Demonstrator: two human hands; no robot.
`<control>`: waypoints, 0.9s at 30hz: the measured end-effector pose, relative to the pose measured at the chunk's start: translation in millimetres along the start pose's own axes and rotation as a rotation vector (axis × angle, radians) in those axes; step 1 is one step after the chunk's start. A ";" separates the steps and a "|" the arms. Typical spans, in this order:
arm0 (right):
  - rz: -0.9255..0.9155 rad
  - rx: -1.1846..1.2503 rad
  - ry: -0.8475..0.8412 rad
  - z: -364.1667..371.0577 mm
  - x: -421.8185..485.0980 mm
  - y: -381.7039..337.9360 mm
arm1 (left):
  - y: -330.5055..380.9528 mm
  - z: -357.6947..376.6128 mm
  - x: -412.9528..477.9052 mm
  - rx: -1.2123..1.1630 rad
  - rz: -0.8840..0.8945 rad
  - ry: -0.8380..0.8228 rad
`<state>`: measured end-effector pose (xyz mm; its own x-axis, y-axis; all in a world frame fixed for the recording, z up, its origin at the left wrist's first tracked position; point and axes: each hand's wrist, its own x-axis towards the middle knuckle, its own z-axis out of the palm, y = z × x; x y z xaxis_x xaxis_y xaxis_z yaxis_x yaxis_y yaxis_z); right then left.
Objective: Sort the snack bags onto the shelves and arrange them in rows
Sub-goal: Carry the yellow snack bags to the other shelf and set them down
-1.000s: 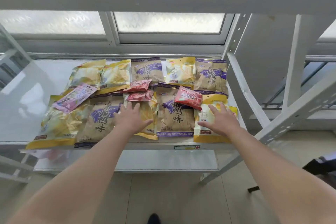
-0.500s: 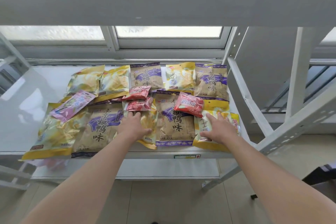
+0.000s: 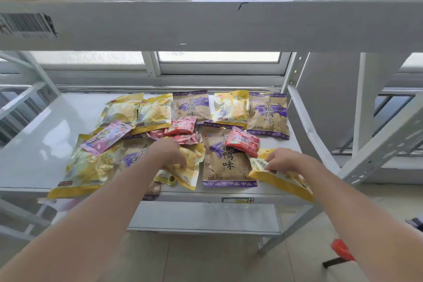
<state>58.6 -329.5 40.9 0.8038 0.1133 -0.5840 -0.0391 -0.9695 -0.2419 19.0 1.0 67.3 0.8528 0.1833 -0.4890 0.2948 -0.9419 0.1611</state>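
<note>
Snack bags (image 3: 229, 160) beneath upper shelf (image 3: 206, 25)

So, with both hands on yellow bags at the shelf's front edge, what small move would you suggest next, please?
Probably lift the yellow bag in the right hand clear of the shelf: it is tilted, hangs over the front edge, and crowds the brown duck-flavour bag. The left hand grips another yellow bag.

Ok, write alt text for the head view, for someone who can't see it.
Two bare hands reach onto a white metal shelf strewn with snack bags: the left hand grips a yellow bag, the right hand lifts another yellow bag at the front edge. Brown-and-purple bags and small red packets lie between them.
</note>
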 end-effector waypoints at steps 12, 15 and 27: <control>-0.099 0.270 -0.101 -27.8 -84.5 -2.0 | 1.6 -26.1 -84.4 -0.133 0.009 0.008; -0.223 0.316 0.043 -10.4 -97.7 -13.1 | -8.9 -9.4 -109.0 -0.247 0.023 0.159; -0.746 0.093 0.152 109.2 -137.5 -208.6 | -161.7 67.5 -250.2 -0.308 -0.322 0.505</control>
<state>-108.7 -119.1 87.0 0.7094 0.6929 -0.1293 0.5012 -0.6248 -0.5987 -271.1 88.5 105.8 0.7764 0.6216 -0.1043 0.6140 -0.7085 0.3478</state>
